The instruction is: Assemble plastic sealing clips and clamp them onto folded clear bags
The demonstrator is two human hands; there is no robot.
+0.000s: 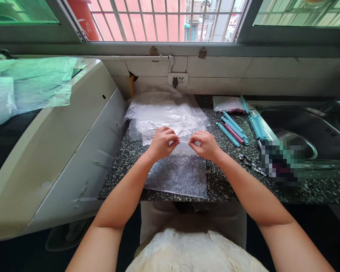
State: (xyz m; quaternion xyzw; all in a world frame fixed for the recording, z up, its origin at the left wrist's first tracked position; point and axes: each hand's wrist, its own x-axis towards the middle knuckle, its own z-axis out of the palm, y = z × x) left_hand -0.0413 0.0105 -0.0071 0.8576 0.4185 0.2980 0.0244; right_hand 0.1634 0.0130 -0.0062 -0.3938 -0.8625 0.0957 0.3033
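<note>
A clear plastic bag (181, 175) lies flat on the speckled countertop, close to its front edge. My left hand (163, 142) pinches the bag's far edge between thumb and fingers. A short way to the right, my right hand (204, 145) pinches the same edge, and a narrow strip of it shows between the two hands. Just beyond my hands is a loose pile of clear plastic bags (164, 109). Right of my right hand lie several blue sealing clips (228, 134) and a pink clip (234, 133).
At the right is a metal sink (294, 117), with more blue strips (257, 126) by its rim and a filled clear packet (228, 103) behind. A beaded chain (252, 164) lies nearer. A large pale appliance (82, 124) bounds the left. A wall socket (178, 79) holds a black plug.
</note>
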